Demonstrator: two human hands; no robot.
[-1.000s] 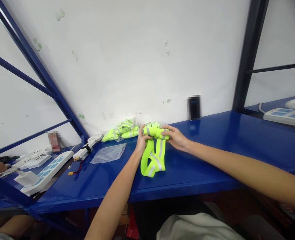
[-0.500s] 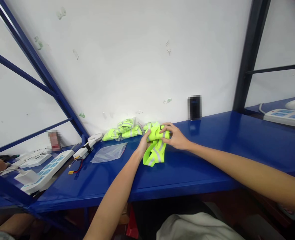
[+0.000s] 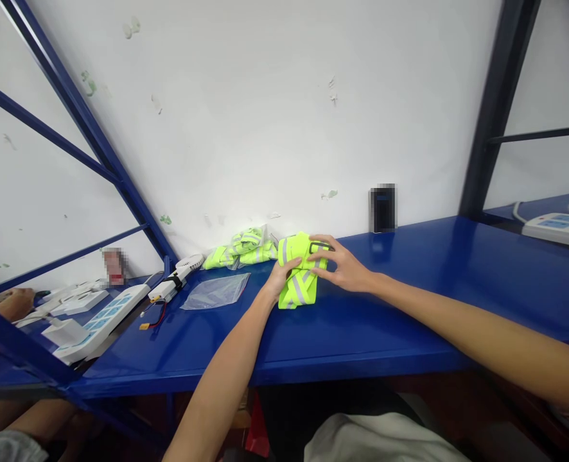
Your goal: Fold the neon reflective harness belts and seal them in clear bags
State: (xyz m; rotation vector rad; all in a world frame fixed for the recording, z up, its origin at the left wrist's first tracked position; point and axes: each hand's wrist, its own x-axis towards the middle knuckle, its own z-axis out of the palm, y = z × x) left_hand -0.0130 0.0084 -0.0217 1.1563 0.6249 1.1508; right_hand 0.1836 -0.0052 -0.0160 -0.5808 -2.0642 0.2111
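Between my two hands is a neon-yellow reflective strap bundle with silver-grey stripes, partly rolled, its loose folds hanging down to the blue table. My left hand grips its left side, the thumb lying across the front. On the right, my right hand pinches the upper right edge near a black buckle. Behind and to the left lie several similar yellow bundles in clear bags. A flat clear plastic bag rests on the table, left of my left hand.
A white handheld fan and a white device with red-black wires lie at the left. Beyond the blue frame post are a power strip and another person's hand. A dark pixelated object leans against the wall.
The bundle has turned in my hands, so its buckle and wide striped face show more. Its hanging folds sit slightly higher. The camera view has shifted a little to the left.
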